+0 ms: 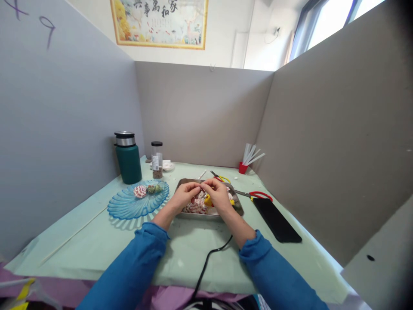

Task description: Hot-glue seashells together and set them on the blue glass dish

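My left hand (pixel 186 193) and my right hand (pixel 217 196) meet at the fingertips above a shallow metal tray (pixel 203 217). Both are closed in a pinch, but whatever sits between the fingertips is too small to make out. Beneath them, the tray holds red-and-white striped pieces (pixel 196 207) that look like shells, partly covered by my hands. A yellow object (pixel 208 200) lies there too, mostly hidden behind my right hand. To the left, a blue scalloped plate (pixel 129 209) carries a striped shell-like piece (pixel 140 192) and a greenish one (pixel 154 189).
A green bottle (pixel 128 161) and a clear jar (pixel 157 161) stand at the back left. Red-handled scissors (pixel 258 195) and a black phone-like slab (pixel 275 219) lie right. Behind are yellow-handled pliers (pixel 222 177) and a red cup (pixel 243 168) of white sticks. A black cord (pixel 206 262) crosses the front.
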The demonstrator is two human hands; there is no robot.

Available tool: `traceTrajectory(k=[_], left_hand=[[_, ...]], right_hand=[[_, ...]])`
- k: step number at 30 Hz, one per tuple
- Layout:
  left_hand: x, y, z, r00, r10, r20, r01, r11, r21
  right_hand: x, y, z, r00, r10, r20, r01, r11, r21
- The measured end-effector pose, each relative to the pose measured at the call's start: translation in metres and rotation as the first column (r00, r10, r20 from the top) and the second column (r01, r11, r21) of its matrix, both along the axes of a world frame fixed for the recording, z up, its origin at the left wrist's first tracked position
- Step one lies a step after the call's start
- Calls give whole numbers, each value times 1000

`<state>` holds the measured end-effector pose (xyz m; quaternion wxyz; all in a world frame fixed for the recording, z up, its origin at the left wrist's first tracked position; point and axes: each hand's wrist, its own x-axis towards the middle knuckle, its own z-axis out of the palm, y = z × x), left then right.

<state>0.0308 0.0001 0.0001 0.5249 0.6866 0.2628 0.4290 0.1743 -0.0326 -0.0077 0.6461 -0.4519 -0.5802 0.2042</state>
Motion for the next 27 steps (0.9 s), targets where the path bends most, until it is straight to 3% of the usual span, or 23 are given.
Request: traceTrajectory(k=[16, 27], left_hand=[[-1, -2, 3, 999, 40, 31, -42, 998, 48], [-1, -1, 1, 999, 41, 1, -41, 999, 3]], right_hand=[[0, 2, -2, 999, 1, -41, -3, 999, -37], [0, 3, -4, 1000, 16, -6, -16, 1000, -16]])
